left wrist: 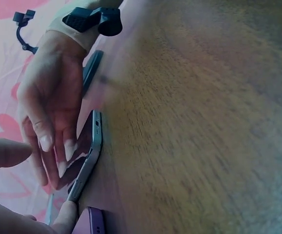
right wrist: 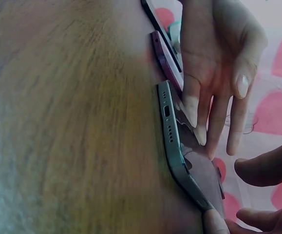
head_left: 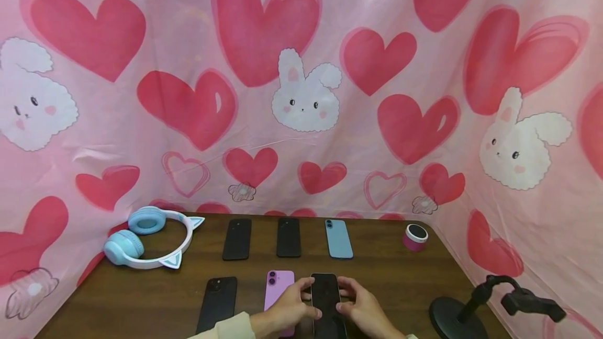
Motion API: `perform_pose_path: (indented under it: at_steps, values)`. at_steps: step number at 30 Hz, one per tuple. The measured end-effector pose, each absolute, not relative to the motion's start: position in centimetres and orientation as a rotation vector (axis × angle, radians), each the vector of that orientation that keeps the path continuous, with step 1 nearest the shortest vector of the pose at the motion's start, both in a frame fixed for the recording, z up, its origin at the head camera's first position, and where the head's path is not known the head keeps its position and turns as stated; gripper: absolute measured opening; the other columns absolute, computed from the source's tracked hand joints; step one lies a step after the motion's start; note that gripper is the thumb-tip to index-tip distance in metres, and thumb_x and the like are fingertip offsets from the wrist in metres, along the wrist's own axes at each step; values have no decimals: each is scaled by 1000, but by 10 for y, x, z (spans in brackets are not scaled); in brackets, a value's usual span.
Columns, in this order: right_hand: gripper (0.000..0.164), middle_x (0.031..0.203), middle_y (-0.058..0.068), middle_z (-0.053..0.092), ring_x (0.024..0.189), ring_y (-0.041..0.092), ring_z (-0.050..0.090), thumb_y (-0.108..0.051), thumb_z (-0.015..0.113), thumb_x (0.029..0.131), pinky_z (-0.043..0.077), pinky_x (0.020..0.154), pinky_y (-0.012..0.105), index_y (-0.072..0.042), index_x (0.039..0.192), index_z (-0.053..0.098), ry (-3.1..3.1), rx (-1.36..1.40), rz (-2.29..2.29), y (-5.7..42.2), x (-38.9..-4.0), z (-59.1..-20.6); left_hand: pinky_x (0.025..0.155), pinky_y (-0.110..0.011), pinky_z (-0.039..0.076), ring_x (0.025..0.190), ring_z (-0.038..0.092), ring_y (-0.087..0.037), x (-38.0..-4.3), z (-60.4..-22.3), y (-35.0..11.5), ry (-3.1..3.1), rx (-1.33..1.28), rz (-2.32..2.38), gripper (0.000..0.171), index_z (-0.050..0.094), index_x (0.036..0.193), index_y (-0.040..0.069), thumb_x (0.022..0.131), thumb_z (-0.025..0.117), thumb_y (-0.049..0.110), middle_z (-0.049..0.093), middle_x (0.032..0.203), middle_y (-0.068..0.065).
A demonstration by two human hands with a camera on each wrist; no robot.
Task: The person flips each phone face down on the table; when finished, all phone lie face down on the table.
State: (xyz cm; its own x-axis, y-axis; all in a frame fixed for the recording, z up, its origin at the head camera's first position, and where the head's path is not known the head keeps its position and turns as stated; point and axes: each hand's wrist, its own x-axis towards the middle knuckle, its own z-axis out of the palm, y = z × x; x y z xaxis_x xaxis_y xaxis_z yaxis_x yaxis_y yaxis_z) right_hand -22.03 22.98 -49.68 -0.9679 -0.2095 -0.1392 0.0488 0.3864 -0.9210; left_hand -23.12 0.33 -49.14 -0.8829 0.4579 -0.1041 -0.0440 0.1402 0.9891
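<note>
A smartphone [head_left: 326, 294] lies on the wooden table with its dark, glossy screen up. My left hand [head_left: 287, 307] is at its left edge and my right hand [head_left: 367, 310] at its right edge. Fingertips of both hands touch the sides near the table, while the thumbs are held over the screen without visibly pinching it. In the left wrist view, the fingers of the right hand [left wrist: 53, 107] are fairly straight. So are those of the left hand [right wrist: 216, 73] in the right wrist view. A purple phone [head_left: 279, 285] lies left of it, partly hidden by my left hand.
A black phone [head_left: 218, 302] lies farther left. Behind are two dark phones [head_left: 237, 239] [head_left: 289, 237] and a light blue phone [head_left: 338, 239]. Cat-ear headphones [head_left: 181, 245] sit back left, a small pink round device [head_left: 414, 239] back right. A black stand [head_left: 454, 318] is at right.
</note>
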Motion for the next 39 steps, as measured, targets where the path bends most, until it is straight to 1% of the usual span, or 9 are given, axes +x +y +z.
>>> perform_pose_path:
  at_steps: [4,7,11,17,24,28,31,35,39]
  values:
    - [63,127,28,65,102,29,72,-5,70,87,60,84,43,8,143,45,2421,-136,-1596,229,-220,-498,90,-43,56,115,59,-37,-231,-491,3,2070,441,1800,75,43,144,-13,76,76,-3,48,145,-35]
    - [62,126,24,67,107,30,70,-8,72,87,59,84,44,5,143,47,2458,-121,-1562,228,-220,-500,89,-44,56,117,59,-39,-230,-490,2,2093,475,1790,75,43,144,-13,77,75,-3,47,146,-37]
    - [63,126,20,68,115,33,66,-11,75,87,58,85,45,3,142,49,2494,-120,-1539,228,-221,-501,90,-43,56,119,58,-38,-229,-487,1,2089,477,1785,76,42,145,-11,78,75,-1,47,146,-34]
    - [65,127,22,67,114,34,66,-13,76,87,59,85,46,4,143,48,2480,-137,-1538,227,-221,-498,90,-44,55,119,58,-37,-228,-480,3,2083,479,1797,77,42,146,-9,77,75,-1,54,140,-29]
    - [67,130,23,65,118,37,63,-18,77,87,58,86,47,4,143,48,2493,-141,-1506,226,-221,-494,84,-37,59,107,69,-39,-226,-476,5,1995,481,1868,80,39,148,-9,75,73,-7,58,127,-29]
    - [69,131,24,65,119,37,63,-20,78,87,58,86,45,5,143,47,2491,-162,-1523,225,-221,-495,90,-44,59,112,66,-44,-227,-474,7,2012,494,1869,80,40,149,-6,76,73,-6,56,132,-30]
    - [70,131,26,64,120,39,63,-22,78,88,59,87,44,6,143,47,2476,-193,-1557,224,-221,-496,92,-46,59,114,65,-47,-228,-473,8,1967,518,1912,80,39,150,-6,77,72,-10,53,136,-35]
    - [70,135,30,61,122,42,61,-24,77,89,58,90,43,7,144,46,2439,-249,-1607,223,-220,-497,88,-35,60,113,66,-47,-229,-476,10,1895,559,1981,80,37,150,-7,78,70,-12,51,138,-39]
    - [67,142,34,52,125,39,58,-21,72,94,55,92,31,10,146,42,2333,-361,-1704,224,-221,-499,82,-22,57,120,62,-41,-233,-482,13,1893,621,2016,77,38,149,-8,79,71,-10,47,145,-35]
